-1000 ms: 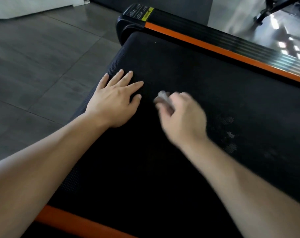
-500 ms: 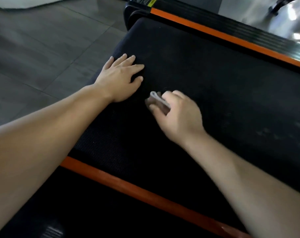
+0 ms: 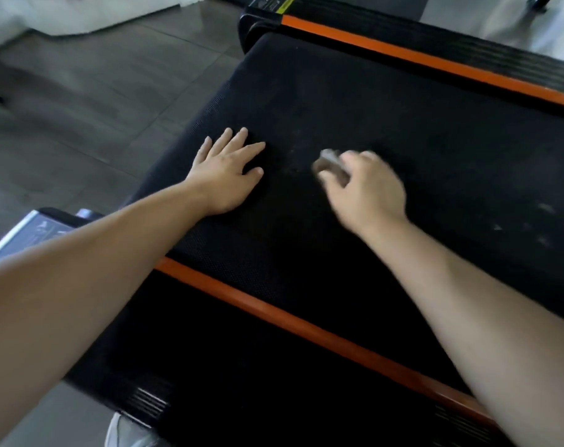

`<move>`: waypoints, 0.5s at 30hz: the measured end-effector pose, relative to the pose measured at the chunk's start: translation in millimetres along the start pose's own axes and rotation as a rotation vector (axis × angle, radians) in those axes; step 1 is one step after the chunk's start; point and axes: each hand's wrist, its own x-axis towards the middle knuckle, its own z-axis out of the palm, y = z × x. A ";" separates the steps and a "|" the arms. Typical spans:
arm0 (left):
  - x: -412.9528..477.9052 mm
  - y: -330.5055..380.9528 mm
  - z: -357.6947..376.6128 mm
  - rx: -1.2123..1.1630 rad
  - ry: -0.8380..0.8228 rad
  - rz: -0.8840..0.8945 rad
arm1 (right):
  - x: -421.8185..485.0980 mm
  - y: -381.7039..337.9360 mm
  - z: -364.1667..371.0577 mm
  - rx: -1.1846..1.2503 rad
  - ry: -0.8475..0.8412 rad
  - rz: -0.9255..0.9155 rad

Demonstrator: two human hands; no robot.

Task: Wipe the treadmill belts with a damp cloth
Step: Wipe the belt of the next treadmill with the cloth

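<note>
Your left hand [image 3: 227, 175] lies flat, fingers spread, on the black treadmill belt [image 3: 403, 130] near its left edge. Just right of it, your blurry right hand [image 3: 366, 188] grips a small grey cloth [image 3: 330, 164] on the belt.

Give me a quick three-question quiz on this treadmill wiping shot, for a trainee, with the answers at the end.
1. Which hand grips the cloth? A) left B) right C) both
2. True or false: the left hand lies flat on the treadmill belt, fingers straight.
3. Fill in: the side rail nearest the camera is coloured ____.
Key: 1 B, the right hand grips it. 2 true. 3 orange.
</note>
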 end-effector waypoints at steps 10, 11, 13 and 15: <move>-2.0 5.3 6.0 0.010 0.051 -0.030 | -14.9 -1.6 -1.6 0.004 -0.006 -0.151; -1.7 6.9 6.1 -0.003 0.056 -0.033 | 2.6 12.3 -4.8 -0.030 0.015 -0.012; -1.6 9.9 7.3 -0.025 0.092 -0.051 | 16.2 23.2 -9.0 -0.045 0.033 0.180; 3.1 14.0 10.6 -0.030 0.132 -0.072 | -0.5 4.0 -3.8 -0.039 0.069 0.064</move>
